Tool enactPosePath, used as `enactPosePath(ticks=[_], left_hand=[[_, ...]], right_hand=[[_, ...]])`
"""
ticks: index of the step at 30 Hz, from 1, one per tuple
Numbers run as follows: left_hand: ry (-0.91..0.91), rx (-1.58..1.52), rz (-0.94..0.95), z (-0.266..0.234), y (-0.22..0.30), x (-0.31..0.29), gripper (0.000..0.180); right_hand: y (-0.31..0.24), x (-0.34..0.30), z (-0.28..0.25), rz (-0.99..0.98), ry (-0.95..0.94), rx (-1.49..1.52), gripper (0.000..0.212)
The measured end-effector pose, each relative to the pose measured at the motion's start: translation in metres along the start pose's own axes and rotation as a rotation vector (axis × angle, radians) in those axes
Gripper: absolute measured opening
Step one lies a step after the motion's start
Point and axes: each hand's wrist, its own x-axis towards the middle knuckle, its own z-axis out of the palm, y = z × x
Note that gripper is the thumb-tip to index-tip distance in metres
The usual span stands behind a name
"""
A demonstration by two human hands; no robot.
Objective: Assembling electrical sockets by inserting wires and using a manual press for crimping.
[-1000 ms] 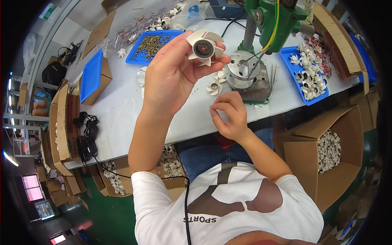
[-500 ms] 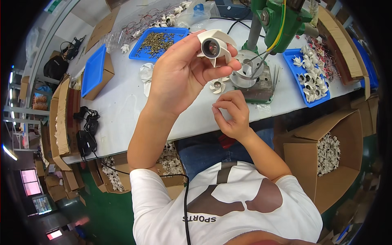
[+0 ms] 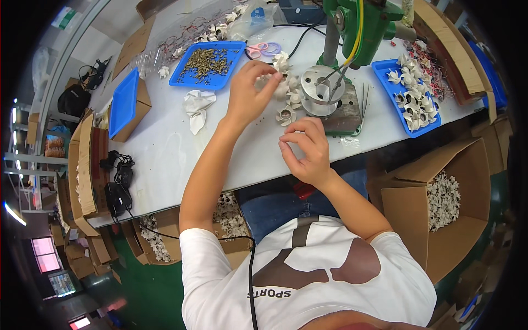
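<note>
My left hand (image 3: 250, 93) is raised over the table, thumb and fingers apart with nothing between them. Just right of its fingertips lies a loose group of white fan impellers, one of them blurred; the nearest impeller to me (image 3: 286, 115) has a dark hub. My right hand (image 3: 309, 151) hovers at the table's front edge, its fingers curled and the thumb tip close to the index fingertip. Whether anything small is pinched there is hidden. Beyond it, a round metal fixture (image 3: 320, 104) stands on the base of a green press (image 3: 363, 33).
A blue tray (image 3: 227, 82) holds small brass-coloured parts; a crumpled white cloth (image 3: 198, 107) lies nearby. Scissors (image 3: 256, 50) are behind. More impellers fill a blue tray (image 3: 421, 131) at right. Cardboard boxes (image 3: 404, 231) of white parts stand below, and a black cable (image 3: 252, 275) crosses my front.
My left hand has let go of the white impeller it held up and has lowered and drawn back beside the group on the table. My right hand has barely moved.
</note>
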Motion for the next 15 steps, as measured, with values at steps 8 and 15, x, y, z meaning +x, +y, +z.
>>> enactPosePath(ticks=[8,15], left_hand=[[-0.072,0.427,0.060,0.028,-0.044,0.048,0.034],[-0.279,0.411,-0.069,0.019,-0.039,0.037,0.040]], right_hand=[[-0.001,0.000,0.003,0.013,0.001,-0.013,0.017],[0.001,-0.001,0.003,0.027,0.006,-0.010,0.017]])
